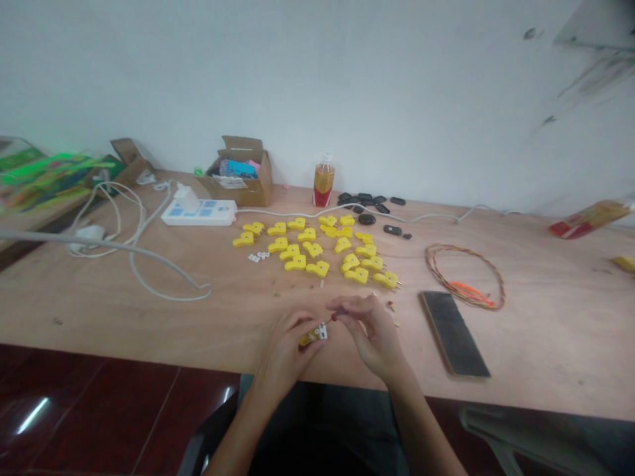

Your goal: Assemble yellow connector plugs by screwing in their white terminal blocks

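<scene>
Packets (239, 170) are being held in a box (256, 193) left of the bottle (323, 182); nearer, a yellow plug (308, 338) is being pinched, white end showing, by the left hand (285, 347), a red piece (334, 317) by the right hand (371, 334).

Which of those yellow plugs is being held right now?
The yellow plug gripped in the left hand, with a white piece at its end; the other yellow plugs lie on the table.

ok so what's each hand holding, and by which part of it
The left hand grips a small yellow piece by its body, white end exposed. The right hand pinches a thin, partly red item; exactly where cannot be told.
</scene>
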Action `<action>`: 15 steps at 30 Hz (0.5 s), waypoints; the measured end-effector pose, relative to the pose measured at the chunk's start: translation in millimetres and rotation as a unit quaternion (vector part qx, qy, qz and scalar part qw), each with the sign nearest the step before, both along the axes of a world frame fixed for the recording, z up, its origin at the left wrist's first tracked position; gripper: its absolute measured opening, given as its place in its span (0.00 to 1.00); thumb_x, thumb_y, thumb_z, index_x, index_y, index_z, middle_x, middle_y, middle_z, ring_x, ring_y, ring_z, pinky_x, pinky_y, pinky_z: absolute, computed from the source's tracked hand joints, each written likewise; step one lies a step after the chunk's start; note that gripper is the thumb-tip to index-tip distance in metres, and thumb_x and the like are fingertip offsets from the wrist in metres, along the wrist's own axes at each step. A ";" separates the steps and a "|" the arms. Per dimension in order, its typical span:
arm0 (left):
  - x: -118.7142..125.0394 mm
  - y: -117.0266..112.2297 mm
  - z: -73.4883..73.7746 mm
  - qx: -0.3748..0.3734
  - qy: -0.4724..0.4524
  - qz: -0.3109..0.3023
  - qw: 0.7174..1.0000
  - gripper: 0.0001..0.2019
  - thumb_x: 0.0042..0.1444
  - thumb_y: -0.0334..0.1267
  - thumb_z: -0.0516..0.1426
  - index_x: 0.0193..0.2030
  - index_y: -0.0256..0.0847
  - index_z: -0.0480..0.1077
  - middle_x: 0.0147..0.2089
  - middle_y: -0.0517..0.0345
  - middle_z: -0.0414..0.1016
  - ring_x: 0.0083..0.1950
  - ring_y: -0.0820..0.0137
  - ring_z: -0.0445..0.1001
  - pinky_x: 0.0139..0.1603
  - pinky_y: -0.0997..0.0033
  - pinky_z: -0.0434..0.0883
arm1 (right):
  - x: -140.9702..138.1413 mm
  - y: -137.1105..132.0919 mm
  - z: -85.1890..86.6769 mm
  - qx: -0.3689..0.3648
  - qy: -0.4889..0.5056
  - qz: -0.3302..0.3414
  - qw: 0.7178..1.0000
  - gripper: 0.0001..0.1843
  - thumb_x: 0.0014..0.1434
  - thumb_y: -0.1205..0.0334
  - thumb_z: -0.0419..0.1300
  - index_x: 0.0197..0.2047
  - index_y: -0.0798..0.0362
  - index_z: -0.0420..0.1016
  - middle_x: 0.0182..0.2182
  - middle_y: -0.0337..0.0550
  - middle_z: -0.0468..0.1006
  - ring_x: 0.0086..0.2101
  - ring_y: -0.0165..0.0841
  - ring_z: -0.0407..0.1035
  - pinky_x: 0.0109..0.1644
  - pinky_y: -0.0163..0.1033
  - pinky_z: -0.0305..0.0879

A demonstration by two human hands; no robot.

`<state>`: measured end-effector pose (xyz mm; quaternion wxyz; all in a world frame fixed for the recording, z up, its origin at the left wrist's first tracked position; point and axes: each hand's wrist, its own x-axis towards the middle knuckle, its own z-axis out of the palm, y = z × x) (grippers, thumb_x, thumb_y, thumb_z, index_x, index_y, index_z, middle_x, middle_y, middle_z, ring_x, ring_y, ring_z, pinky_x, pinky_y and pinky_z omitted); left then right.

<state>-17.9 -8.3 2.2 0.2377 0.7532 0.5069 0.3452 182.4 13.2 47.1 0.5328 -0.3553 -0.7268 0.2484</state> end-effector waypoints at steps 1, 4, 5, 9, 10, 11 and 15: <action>0.1 0.1 0.2 0.003 0.000 0.001 1.000 0.15 0.58 0.32 0.70 0.52 0.47 0.83 0.50 0.54 0.83 0.52 0.57 0.80 0.54 0.57 0.77 | -1.1 1.0 -3.0 0.009 0.016 -0.012 1.000 0.09 0.70 0.69 0.63 0.49 0.44 0.72 0.42 0.42 0.83 0.40 0.37 0.82 0.43 0.45 0.81; 0.6 -0.1 0.8 0.005 -0.004 0.005 1.000 0.15 0.58 0.32 0.70 0.51 0.48 0.83 0.49 0.54 0.83 0.51 0.57 0.80 0.53 0.57 0.77 | -4.5 3.3 -8.9 0.048 0.041 -0.054 0.997 0.13 0.65 0.69 0.69 0.44 0.44 0.71 0.38 0.38 0.80 0.36 0.35 0.79 0.38 0.41 0.79; 0.7 -0.2 0.8 0.005 -0.007 0.007 1.000 0.14 0.58 0.32 0.70 0.51 0.48 0.83 0.49 0.54 0.83 0.51 0.57 0.80 0.53 0.58 0.77 | -5.1 3.2 -8.8 0.054 0.038 -0.055 0.996 0.14 0.64 0.69 0.70 0.45 0.44 0.72 0.40 0.39 0.81 0.37 0.35 0.80 0.39 0.42 0.79; 0.1 -0.5 -0.1 0.007 -0.012 0.005 1.000 0.14 0.58 0.32 0.70 0.50 0.47 0.83 0.49 0.54 0.83 0.51 0.57 0.80 0.52 0.57 0.78 | -5.4 0.4 -3.9 0.021 0.006 -0.015 1.000 0.13 0.69 0.68 0.64 0.54 0.45 0.75 0.49 0.48 0.84 0.46 0.41 0.82 0.49 0.49 0.81; -0.2 -0.4 -0.5 0.009 -0.011 0.002 1.000 0.14 0.58 0.32 0.70 0.51 0.47 0.82 0.49 0.54 0.83 0.51 0.57 0.80 0.52 0.57 0.78 | -5.6 0.4 -3.8 0.015 0.009 -0.013 1.000 0.12 0.69 0.69 0.64 0.53 0.45 0.75 0.48 0.47 0.84 0.45 0.40 0.82 0.48 0.49 0.81; -0.5 -0.3 -1.0 0.009 -0.010 -0.001 1.000 0.14 0.58 0.33 0.70 0.51 0.47 0.82 0.49 0.54 0.83 0.51 0.57 0.80 0.52 0.57 0.78 | -5.8 0.9 -4.5 0.015 0.018 -0.020 1.000 0.11 0.69 0.69 0.64 0.51 0.45 0.74 0.45 0.44 0.84 0.42 0.38 0.82 0.46 0.47 0.81; -0.9 -0.3 -2.4 0.003 -0.012 -0.003 1.000 0.13 0.59 0.33 0.70 0.51 0.47 0.82 0.50 0.53 0.82 0.52 0.56 0.80 0.54 0.55 0.78 | -5.3 5.2 -9.2 0.037 0.050 -0.059 0.996 0.14 0.64 0.71 0.69 0.44 0.44 0.71 0.39 0.38 0.78 0.37 0.34 0.79 0.43 0.44 0.80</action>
